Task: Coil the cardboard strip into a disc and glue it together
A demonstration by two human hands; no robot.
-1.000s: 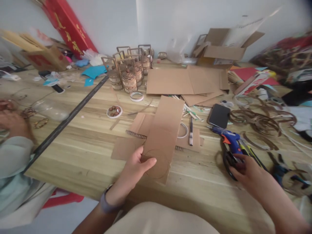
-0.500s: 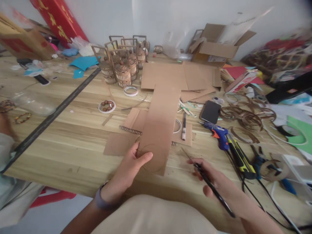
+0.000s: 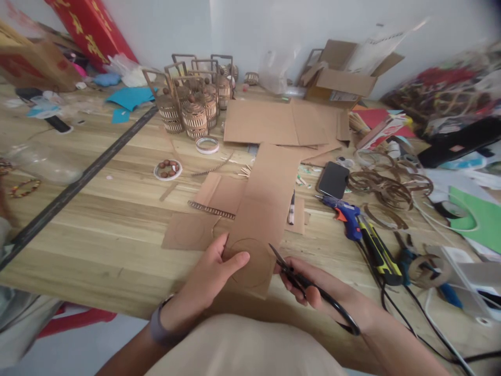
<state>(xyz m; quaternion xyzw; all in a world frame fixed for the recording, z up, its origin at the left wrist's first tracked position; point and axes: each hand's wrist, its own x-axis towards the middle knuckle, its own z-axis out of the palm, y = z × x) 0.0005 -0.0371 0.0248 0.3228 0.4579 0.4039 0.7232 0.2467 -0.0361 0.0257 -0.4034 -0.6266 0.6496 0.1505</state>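
A long cardboard strip [image 3: 266,203] with a circle drawn near its close end is held by my left hand [image 3: 215,271], thumb on top and fingers underneath. My right hand [image 3: 313,287] is wrapped round black scissors [image 3: 332,305]. The scissor blades lie at the strip's right edge, beside the drawn circle. Left of the strip, a smaller cardboard piece [image 3: 188,231] with a faint circle lies on the wooden table [image 3: 133,235]. A marker [image 3: 291,209] shows partly at the strip's right side.
Small bamboo lantern-like baskets [image 3: 194,119] stand at the back beside flat cardboard sheets [image 3: 258,120]. On the right are a phone [image 3: 333,180], a blue glue gun [image 3: 348,214], a yellow cutter [image 3: 378,250] and cables. Part of another person shows at the far left.
The scissors have moved left and up to the strip's edge, their blades now there. The strip's near end has shifted slightly right and closer, with more of the drawn circle showing.
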